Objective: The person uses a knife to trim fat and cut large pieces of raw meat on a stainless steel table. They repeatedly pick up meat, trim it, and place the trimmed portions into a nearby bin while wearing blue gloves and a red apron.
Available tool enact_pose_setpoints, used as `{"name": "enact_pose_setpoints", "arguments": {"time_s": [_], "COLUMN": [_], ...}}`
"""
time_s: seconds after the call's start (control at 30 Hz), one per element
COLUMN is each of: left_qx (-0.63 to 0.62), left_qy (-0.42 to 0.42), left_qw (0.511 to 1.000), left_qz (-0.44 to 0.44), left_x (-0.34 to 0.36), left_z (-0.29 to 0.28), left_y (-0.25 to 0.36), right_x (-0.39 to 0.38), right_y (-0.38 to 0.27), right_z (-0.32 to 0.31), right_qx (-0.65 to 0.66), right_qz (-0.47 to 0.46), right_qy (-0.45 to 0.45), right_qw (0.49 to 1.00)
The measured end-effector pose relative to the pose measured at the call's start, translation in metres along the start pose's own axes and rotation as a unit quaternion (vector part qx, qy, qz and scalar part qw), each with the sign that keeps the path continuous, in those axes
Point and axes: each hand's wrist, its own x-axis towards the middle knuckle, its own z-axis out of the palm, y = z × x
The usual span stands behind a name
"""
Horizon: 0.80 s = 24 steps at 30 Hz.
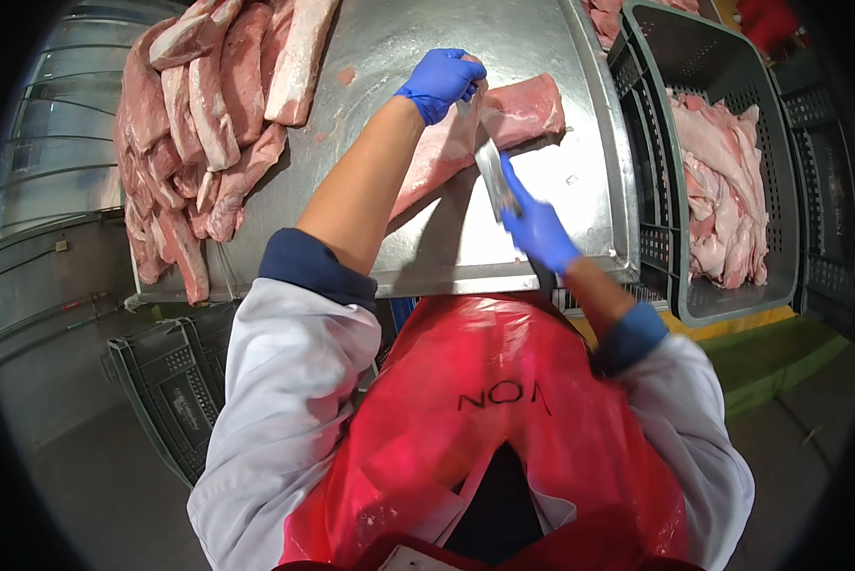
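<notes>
A long slab of raw meat [518, 109] lies at a slant on the steel table [380, 38]. My left hand [442, 84], in a blue glove, is closed at its upper edge, pinching a thin pale strip that lifts off the meat. In my right hand [540, 228], also gloved in blue, is a knife [492, 171]. The blade points up and away, its far end against the meat just below my left hand. The knife's handle is hidden in my right fist, which is slightly blurred.
Several long cuts of meat [199, 105] are piled at the table's left side. Right of the table stands a dark crate [698, 305] holding pale trimmings [722, 200]. Another dark crate [175, 390] sits low at the left. The table has a raised rim [475, 284] along the near edge.
</notes>
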Motion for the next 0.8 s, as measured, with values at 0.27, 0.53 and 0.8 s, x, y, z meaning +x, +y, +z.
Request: {"name": "enact_pose_setpoints", "arguments": {"time_s": [0.27, 0.53, 0.8], "left_qx": [-0.053, -0.155, -0.326], "left_qy": [-0.061, -0.103, -0.048], "left_qw": [0.997, 0.981, 0.942], "left_qz": [0.009, 0.056, 0.068], "left_x": [-0.013, -0.025, -0.036], "left_z": [-0.004, -0.028, -0.068], "left_y": [0.019, 0.032, 0.029], "right_x": [0.072, 0.064, 0.023], "right_y": [-0.017, -0.014, 0.014], "right_z": [0.014, 0.031, 0.054], "right_qx": [0.05, -0.051, -0.071], "right_qz": [-0.074, -0.096, -0.141], "right_qy": [0.058, 0.011, -0.028], "right_qw": [0.994, 0.994, 0.987]}}
